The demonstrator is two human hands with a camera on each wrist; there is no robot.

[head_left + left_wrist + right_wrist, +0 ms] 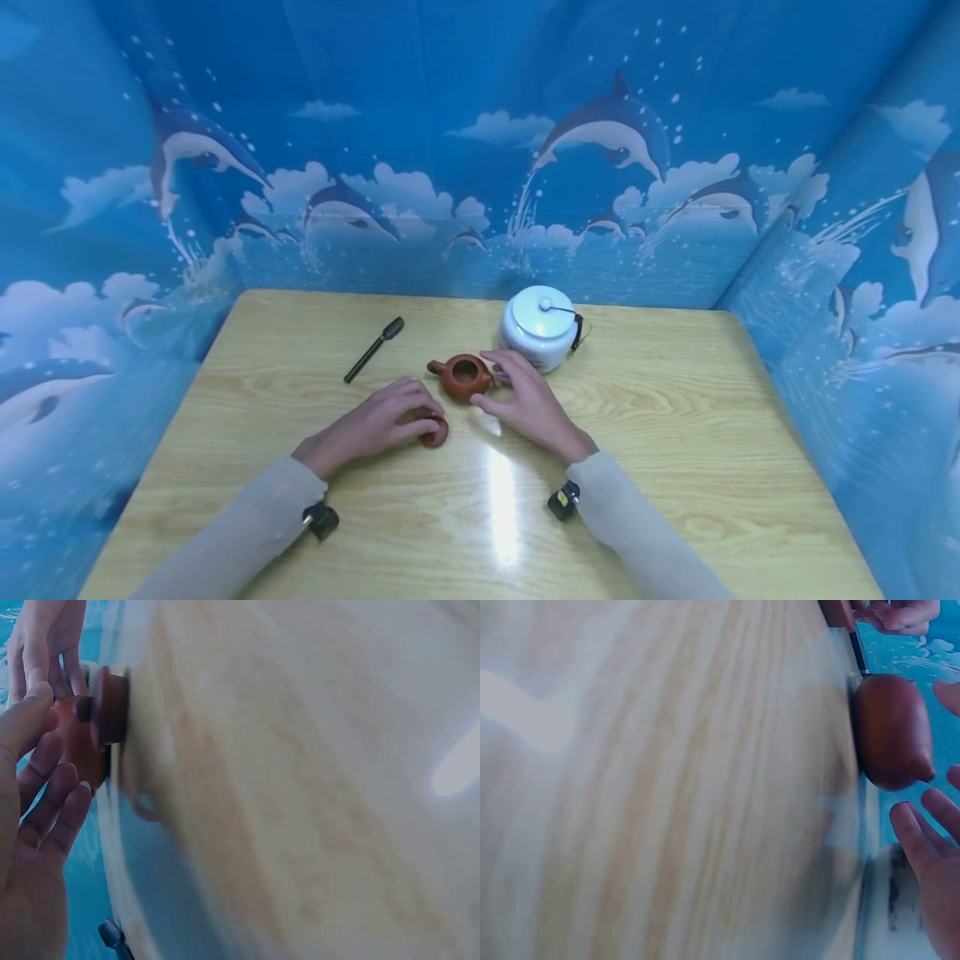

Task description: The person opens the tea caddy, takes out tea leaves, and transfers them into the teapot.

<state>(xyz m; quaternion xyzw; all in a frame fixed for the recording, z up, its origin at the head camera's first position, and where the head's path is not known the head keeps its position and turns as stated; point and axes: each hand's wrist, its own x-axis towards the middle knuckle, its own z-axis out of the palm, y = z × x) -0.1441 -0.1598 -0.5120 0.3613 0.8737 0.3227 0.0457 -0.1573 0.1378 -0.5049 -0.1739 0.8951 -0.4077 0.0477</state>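
Note:
A small reddish-brown teapot (463, 378) stands uncovered mid-table, handle to the left and spout (924, 766) to the right. Its round lid (112, 709) lies on the table nearer the person, knob up. Just above the lid is my left hand (386, 421), its fingers loosely bent; the left wrist view shows a gap between fingertips and knob. My right hand (525, 404) is beside the spout, thumb and fingers spread around it. In the right wrist view those fingers (915, 832) are apart from the teapot.
A pale lidded ceramic jar (540, 329) with a wire clasp stands behind my right hand. A slender dark tool (373, 352) with a wider end lies at the back left. The wooden table (675, 433) meets a blue dolphin-print curtain (465, 125) at its far edge.

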